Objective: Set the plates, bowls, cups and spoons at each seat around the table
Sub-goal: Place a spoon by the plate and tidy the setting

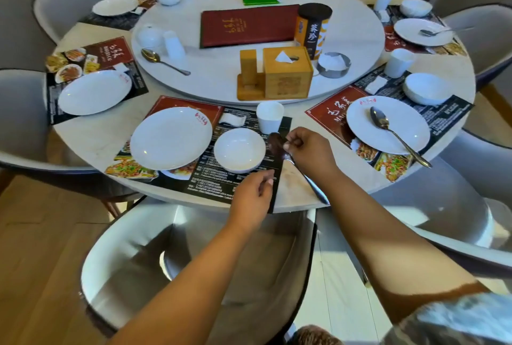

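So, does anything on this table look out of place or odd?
Yes. One spoon, a bowl and a cup sit on the turntable, not at a seat. The left seat has only a plate.

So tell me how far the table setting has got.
Done: the seat to the right has plate with spoon, bowl and cup. In hand: the right hand holds a spoon beside the near seat's bowl; the left hand is empty. Left: the left seat has only a plate; its spoon, bowl and cup sit on the turntable.
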A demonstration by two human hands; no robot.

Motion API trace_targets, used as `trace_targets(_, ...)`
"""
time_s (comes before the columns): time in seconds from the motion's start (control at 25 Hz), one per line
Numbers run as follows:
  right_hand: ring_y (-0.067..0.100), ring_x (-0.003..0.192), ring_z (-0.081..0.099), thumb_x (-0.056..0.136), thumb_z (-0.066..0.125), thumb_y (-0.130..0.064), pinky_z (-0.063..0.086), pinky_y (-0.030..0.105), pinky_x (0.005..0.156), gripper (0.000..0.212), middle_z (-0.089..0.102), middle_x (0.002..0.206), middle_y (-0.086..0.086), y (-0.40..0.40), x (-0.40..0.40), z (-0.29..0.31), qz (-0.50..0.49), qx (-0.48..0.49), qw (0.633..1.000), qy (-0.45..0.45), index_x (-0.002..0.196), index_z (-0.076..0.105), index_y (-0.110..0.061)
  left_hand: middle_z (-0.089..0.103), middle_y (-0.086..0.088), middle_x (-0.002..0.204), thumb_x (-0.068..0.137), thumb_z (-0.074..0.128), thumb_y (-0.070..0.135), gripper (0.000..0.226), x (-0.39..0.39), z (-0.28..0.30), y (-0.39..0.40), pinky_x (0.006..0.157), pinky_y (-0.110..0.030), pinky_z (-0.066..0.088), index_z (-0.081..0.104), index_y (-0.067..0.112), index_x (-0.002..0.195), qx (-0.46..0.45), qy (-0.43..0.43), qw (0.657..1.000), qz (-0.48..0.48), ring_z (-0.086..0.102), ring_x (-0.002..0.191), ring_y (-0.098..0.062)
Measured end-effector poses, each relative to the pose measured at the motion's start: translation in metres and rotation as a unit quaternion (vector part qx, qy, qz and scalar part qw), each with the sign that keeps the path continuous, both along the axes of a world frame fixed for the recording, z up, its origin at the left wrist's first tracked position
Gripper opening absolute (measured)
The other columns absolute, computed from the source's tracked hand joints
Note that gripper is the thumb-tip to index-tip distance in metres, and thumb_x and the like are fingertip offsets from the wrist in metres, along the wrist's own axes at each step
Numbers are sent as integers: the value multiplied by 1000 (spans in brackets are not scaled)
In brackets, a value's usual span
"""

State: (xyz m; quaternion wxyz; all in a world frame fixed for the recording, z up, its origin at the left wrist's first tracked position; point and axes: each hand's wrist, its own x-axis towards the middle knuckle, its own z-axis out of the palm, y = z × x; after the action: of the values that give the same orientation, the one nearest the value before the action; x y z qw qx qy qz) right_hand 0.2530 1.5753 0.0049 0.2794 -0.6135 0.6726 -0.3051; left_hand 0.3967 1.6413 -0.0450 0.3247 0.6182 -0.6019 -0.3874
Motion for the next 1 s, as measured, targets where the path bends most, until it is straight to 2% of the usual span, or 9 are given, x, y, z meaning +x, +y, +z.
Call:
trace_targets(0.08,17,75,57,83,65,-13,41,10,64,8,59,76,-1,-5,29,15,0,-4,998,-62,85,59,-19,72,-3,103,98,49,18,22,11,12,6,95,-39,53,64,20,115,35,112,993,24,71,93,-12)
trace_targets(0.16,21,71,63,84,66,-13,44,8,58,12,61,76,3,-12,59,27,7,3,993,-122,81,56,-19,73,-3,94,96,52,29,15,28,20,5,86,-42,57,64,32,104,34,157,986,50,72,84,-17)
trace_targets(0.24,22,65,65,83,65,-12,42,10,51,21,62,74,4,-20,90,34,9,0,991,-136,73,51,-24,71,0,93,94,53,35,8,52,26,2,80,-34,58,61,37,97,3,126,989,79,69,85,-18)
trace_targets(0.32,24,69,68,81,64,-12,49,25,59,22,65,72,5,-31,121,35,-6,-3,992,-126,70,51,-26,64,1,89,98,50,28,8,82,30,-6,69,-20,55,57,31,99,-16,110,988,111,63,81,-16)
trace_targets(0.44,26,72,70,80,63,-11,57,43,76,7,70,73,8,-46,171,23,-27,15,988,-149,78,61,-18,61,-5,81,101,43,23,14,133,32,-23,58,-28,53,56,22,106,-10,98,987,130,60,71,-19)
trace_targets(0.56,26,94,69,88,54,-12,51,35,89,21,73,100,9,-48,211,3,-12,47,997,-58,102,69,-14,65,-8,90,98,48,21,14,188,21,-40,70,-32,47,59,13,102,-31,18,989,144,60,86,-26)
trace_targets(0.64,25,107,63,90,50,-12,45,28,91,28,70,115,7,-43,238,-11,-4,50,999,10,111,69,-13,64,-7,89,98,50,19,15,224,13,-52,66,-28,42,60,8,98,-26,-12,991,131,58,85,-25)
trace_targets(0.8,32,106,61,90,47,-8,44,34,98,32,70,114,12,-34,269,-35,-18,48,996,75,110,71,-12,62,-5,84,96,53,16,12,270,3,-63,59,-27,29,59,7,93,-1,-50,993,103,54,78,-19)
trace_targets(1.0,34,108,57,90,46,-5,45,35,94,34,70,112,13,-30,275,-43,-45,43,994,86,110,71,-14,63,-4,83,95,56,17,8,284,-5,-67,56,-16,34,56,12,88,15,-33,995,96,54,75,-17)
